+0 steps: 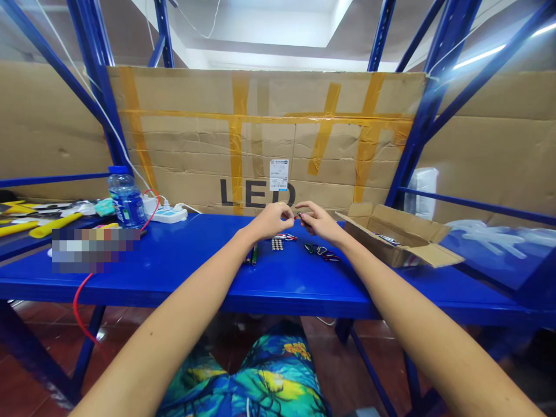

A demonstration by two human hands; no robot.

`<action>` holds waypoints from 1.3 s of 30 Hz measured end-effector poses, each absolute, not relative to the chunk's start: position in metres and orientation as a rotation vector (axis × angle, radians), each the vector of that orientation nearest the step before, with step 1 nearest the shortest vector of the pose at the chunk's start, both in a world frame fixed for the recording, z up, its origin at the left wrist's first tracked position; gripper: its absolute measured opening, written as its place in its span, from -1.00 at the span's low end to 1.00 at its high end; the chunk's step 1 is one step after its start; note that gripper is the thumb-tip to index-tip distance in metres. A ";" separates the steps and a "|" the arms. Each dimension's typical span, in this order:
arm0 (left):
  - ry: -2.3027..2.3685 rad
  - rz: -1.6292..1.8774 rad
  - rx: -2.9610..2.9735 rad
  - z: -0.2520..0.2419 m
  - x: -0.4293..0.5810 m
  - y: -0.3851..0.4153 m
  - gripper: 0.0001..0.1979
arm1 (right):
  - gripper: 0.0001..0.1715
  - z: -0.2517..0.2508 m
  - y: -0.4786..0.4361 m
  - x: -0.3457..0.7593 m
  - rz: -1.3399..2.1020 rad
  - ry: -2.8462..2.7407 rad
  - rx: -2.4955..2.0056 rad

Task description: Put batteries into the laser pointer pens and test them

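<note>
Both my hands are raised a little above the blue table (182, 272), close together. My left hand (273, 219) is curled in a pinch, and what it holds is too small to name. My right hand (316, 220) pinches a small dark metal item (300, 216) between thumb and fingers. Below them lie a cluster of small silver button cells (277, 244), a red and silver piece (286, 237), two dark pens (252, 255) and several small carabiner-like clips (322, 252).
An open cardboard box (397, 234) stands at the right. A water bottle (125, 200), a white power strip (167, 214) with a red wire, and yellow tools (52, 225) sit at the left. A taped cardboard wall marked LED (260, 139) closes the back.
</note>
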State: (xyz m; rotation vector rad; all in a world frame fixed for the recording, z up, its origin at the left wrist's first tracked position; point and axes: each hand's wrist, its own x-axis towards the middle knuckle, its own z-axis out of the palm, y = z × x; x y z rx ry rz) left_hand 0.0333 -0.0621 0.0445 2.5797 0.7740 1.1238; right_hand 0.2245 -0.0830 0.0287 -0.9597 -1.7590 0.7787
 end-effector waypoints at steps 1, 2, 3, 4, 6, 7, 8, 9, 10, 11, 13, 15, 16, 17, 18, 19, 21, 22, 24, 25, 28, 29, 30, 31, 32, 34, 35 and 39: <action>0.789 1.176 2.492 0.045 0.033 -0.060 -0.92 | -0.60 0.029 -0.085 0.223 0.759 -1.796 -0.950; 0.799 1.197 2.431 0.045 0.032 -0.059 -0.91 | -0.62 0.029 -0.085 0.222 0.710 -1.839 -0.943; 0.803 1.202 2.404 0.045 0.033 -0.059 -0.90 | -0.65 0.028 -0.086 0.221 0.637 -1.881 -0.933; 0.802 1.202 2.404 0.044 0.033 -0.059 -0.91 | -0.70 0.027 -0.086 0.220 0.547 -1.916 -0.920; 0.776 1.203 2.432 0.043 0.035 -0.062 -0.92 | -0.77 0.025 -0.085 0.219 0.382 -1.962 -0.893; 0.753 1.197 2.428 0.043 0.036 -0.064 -0.91 | -0.80 0.024 -0.084 0.218 0.326 -1.975 -0.886; 0.726 1.186 2.394 0.042 0.038 -0.065 -0.91 | -0.82 0.023 -0.084 0.218 0.291 -1.981 -0.885; 0.700 1.180 2.326 0.042 0.039 -0.065 -0.92 | -0.82 0.022 -0.084 0.218 0.278 -1.984 -0.887; 0.680 1.193 2.226 0.042 0.041 -0.065 -0.94 | -0.81 0.022 -0.085 0.217 0.290 -1.978 -0.885; 0.672 1.229 2.107 0.042 0.043 -0.064 -0.93 | -0.79 0.023 -0.085 0.216 0.327 -1.953 -0.884; 0.698 1.315 1.865 0.042 0.046 -0.062 -0.86 | -0.75 0.025 -0.087 0.212 0.475 -1.821 -0.884; 0.769 1.315 1.730 0.042 0.049 -0.061 -0.83 | -0.71 0.027 -0.087 0.207 0.677 -1.603 -0.875; 0.797 1.261 1.723 0.042 0.050 -0.062 -0.81 | -0.69 0.028 -0.086 0.204 0.769 -1.493 -0.858; 0.811 1.187 1.737 0.042 0.051 -0.064 -0.80 | -0.66 0.029 -0.085 0.201 0.843 -1.400 -0.835; 0.807 1.116 1.755 0.041 0.052 -0.066 -0.79 | -0.64 0.029 -0.084 0.198 0.897 -1.332 -0.810; 0.792 1.058 1.763 0.040 0.053 -0.069 -0.77 | -0.62 0.028 -0.082 0.195 0.932 -1.284 -0.787; 0.757 1.022 1.723 0.036 0.055 -0.073 -0.70 | -0.60 0.026 -0.079 0.191 0.962 -1.228 -0.757; 0.746 1.028 1.686 0.034 0.057 -0.075 -0.66 | -0.59 0.024 -0.078 0.190 0.966 -1.214 -0.752; 0.728 1.052 1.619 0.030 0.060 -0.076 -0.61 | -0.59 0.021 -0.075 0.189 0.960 -1.218 -0.747; 0.720 1.069 1.591 0.028 0.062 -0.077 -0.59 | -0.59 0.019 -0.073 0.189 0.947 -1.225 -0.746; 0.721 1.133 1.517 0.025 0.068 -0.078 -0.57 | -0.59 0.014 -0.069 0.190 0.890 -1.221 -0.743; 0.734 1.152 1.493 0.025 0.070 -0.079 -0.58 | -0.58 0.012 -0.067 0.189 0.872 -1.202 -0.739; 0.747 1.162 1.478 0.025 0.072 -0.080 -0.59 | -0.58 0.011 -0.066 0.188 0.861 -1.176 -0.733; 0.757 1.168 1.475 0.024 0.073 -0.082 -0.62 | -0.57 0.011 -0.066 0.188 0.859 -1.151 -0.727; 0.764 1.170 1.485 0.024 0.074 -0.083 -0.65 | -0.57 0.011 -0.065 0.187 0.864 -1.133 -0.722; 0.769 1.159 1.543 0.025 0.076 -0.083 -0.71 | -0.56 0.012 -0.064 0.187 0.870 -1.132 -0.728; 0.777 1.155 1.582 0.025 0.075 -0.082 -0.74 | -0.56 0.013 -0.064 0.188 0.852 -1.144 -0.746; 0.881 1.206 1.594 0.030 0.069 -0.069 -0.81 | -0.56 0.020 -0.063 0.199 0.681 -1.187 -0.871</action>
